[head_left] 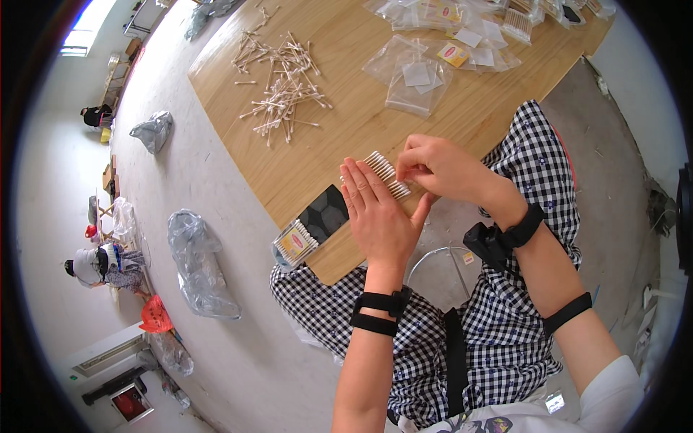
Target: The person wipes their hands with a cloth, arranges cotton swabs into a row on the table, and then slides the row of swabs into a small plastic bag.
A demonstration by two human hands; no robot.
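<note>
Side by side in a neat row, white-tipped cotton swabs [380,165] lie near the front edge of the wooden table [346,123]. My left hand [377,213] rests flat over the left part of this row, its fingers stretched out. At the row's right end my right hand [442,167] has its fingers curled in a pinch; whatever is between the fingertips is hidden. Left of my left hand lies a dark flat pad [323,214]. Beyond it, at the table's edge, a small clear pack of swabs [294,242] has a yellow and red label.
Loose swabs [285,90] are heaped on the far left of the table. Clear plastic bags [419,83] with white cards lie at the far right, beside more packed swabs [516,25]. Grey plastic bags [198,263] lie on the floor at left. Other people [105,263] are farther off.
</note>
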